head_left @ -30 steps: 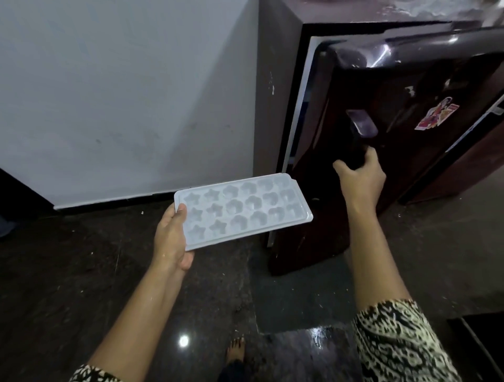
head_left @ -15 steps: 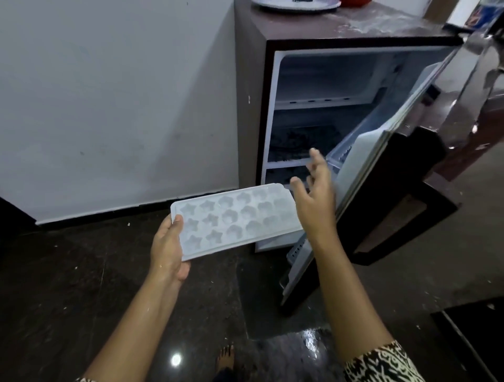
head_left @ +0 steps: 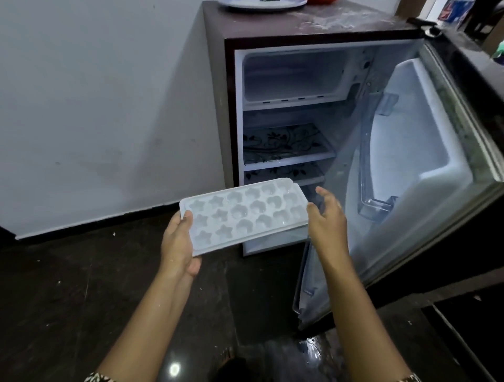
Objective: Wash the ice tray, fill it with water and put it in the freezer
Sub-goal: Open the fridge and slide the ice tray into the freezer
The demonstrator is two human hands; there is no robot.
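A white ice tray [head_left: 242, 214] with star and heart shaped cells is held level in front of a small dark fridge [head_left: 215, 68]. My left hand [head_left: 178, 242] grips the tray's near left end, thumb on top. My right hand [head_left: 326, 219] hovers at the tray's right end with fingers spread, just beside the edge and holding nothing. The fridge door [head_left: 425, 169] stands wide open to the right. Inside at the top is the white freezer compartment [head_left: 294, 79], with nothing in it. I cannot tell whether the cells hold water.
Two patterned glass shelves [head_left: 286, 143] sit below the freezer compartment. A white plate [head_left: 261, 3] lies on the fridge top. A white wall [head_left: 95, 109] is to the left. The floor [head_left: 68, 294] is dark and glossy, with a wet patch near the door's lower corner.
The fridge door has swung from nearly shut to wide open. My right hand let go of the door handle and came back beside the tray's right end. The tray stayed in my left hand.
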